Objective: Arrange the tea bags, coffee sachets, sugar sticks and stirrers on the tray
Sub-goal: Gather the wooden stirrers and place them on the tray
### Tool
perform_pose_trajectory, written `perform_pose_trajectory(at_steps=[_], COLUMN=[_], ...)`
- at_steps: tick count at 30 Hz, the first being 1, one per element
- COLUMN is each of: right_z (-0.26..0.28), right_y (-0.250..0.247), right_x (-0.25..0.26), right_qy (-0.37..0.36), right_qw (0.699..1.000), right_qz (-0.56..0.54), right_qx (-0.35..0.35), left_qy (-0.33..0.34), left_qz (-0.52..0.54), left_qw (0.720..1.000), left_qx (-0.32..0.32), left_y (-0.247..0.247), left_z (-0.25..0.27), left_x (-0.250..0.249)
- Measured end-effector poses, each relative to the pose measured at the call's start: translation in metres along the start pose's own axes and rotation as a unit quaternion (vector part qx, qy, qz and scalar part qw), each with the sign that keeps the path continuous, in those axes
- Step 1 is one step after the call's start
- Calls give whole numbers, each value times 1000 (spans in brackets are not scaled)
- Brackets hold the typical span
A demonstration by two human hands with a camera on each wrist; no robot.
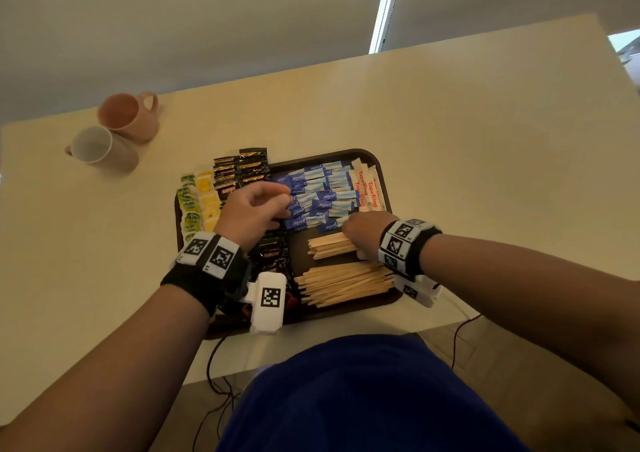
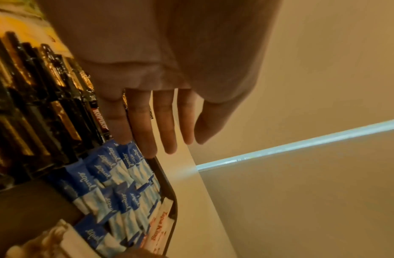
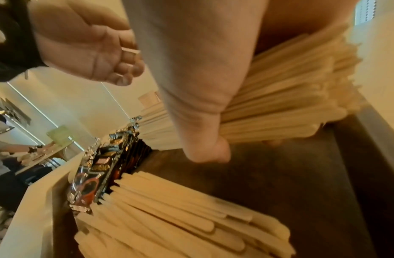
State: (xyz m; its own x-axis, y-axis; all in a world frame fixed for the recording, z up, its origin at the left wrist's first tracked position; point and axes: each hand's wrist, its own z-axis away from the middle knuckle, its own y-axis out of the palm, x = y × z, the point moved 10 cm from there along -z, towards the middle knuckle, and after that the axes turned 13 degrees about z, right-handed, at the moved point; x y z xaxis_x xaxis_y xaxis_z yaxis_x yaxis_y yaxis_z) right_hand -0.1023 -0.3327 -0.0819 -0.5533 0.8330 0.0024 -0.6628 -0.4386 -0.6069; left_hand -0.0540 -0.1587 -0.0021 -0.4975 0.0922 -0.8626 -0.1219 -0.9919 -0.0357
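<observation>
Right hand [image 1: 363, 231] is gripping a bundle of wooden stirrers [image 1: 332, 245] low over the brown tray [image 1: 375, 160], just behind the bigger stirrer pile [image 1: 343, 283]. Left hand [image 1: 256, 214] hovers relaxed, holding nothing. A loose grip could let sticks fan onto the Equal sachets [image 1: 320, 193].

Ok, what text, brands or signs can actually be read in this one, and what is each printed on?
"equal": on the blue sachets in the middle of the tray.
"Tapa King": in red on the white sugar sticks at the tray's right end.
"KOPIKO": on a black coffee sachet; the gold print on the other black sachets is blurred.
Green and yellow tea bags: print too small to read.
Wristband squares: coded markers, no words.
</observation>
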Motion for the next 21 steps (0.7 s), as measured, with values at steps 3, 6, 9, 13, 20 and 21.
perform_pose_trajectory(at_steps=[3,6,9,13,20,21], right_z=[-5,-6,-4,0,7,8], right_y=[1,3,3,5,0,0], right_x=[5,6,7,8,9,9], right_qy=[-4,1,-1,-4,-1,-2], right_qw=[1000,1000,999,997,994,994], right_qz=[11,2,-13,-9,8,6], right_qx=[-1,-11,-46,-74,-105,-109], left_qy=[-1,-8,-11,-15,-10,-11], left_qz=[-29,-26,-16,-4,13,13], left_qw=[999,999,999,1000,1000,1000], left_qx=[30,30,29,23,3,2], left_y=[7,5,1,-6,-19,-20], left_z=[7,12,14,19,24,25], left_x=[6,11,14,16,17,17])
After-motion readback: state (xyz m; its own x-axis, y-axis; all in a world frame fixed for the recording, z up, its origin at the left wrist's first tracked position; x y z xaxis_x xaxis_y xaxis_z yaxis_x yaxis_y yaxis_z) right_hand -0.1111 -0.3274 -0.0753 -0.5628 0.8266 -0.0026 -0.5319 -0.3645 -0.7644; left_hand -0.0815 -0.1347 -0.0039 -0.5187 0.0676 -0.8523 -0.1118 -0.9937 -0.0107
